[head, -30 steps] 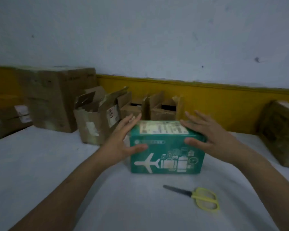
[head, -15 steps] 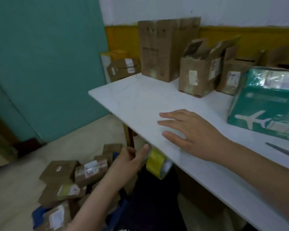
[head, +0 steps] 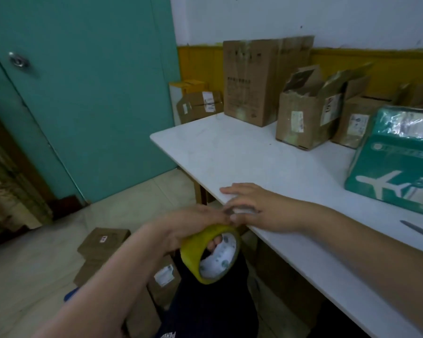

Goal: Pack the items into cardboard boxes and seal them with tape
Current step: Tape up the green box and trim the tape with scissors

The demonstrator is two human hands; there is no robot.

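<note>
My left hand (head: 193, 225) grips a roll of yellow tape (head: 209, 254) just below the front edge of the white table (head: 242, 152), with fingers through the roll's core. My right hand (head: 252, 206) rests flat on the table's edge, fingers straight, right above the roll. A green box with a white aeroplane print (head: 396, 167) stands on the table at the right, its top covered in shiny tape. A scissors blade (head: 418, 230) shows at the right edge.
Brown cardboard boxes line the table's back: a tall shut one (head: 254, 79) and an open one (head: 310, 111). Several small taped parcels (head: 103, 242) lie on the floor at the left. A teal door (head: 83, 93) stands behind them.
My view swung left from the green box. My left hand reached down below the table edge and took hold of the tape roll, lifting it. My right hand stayed on the table edge.
</note>
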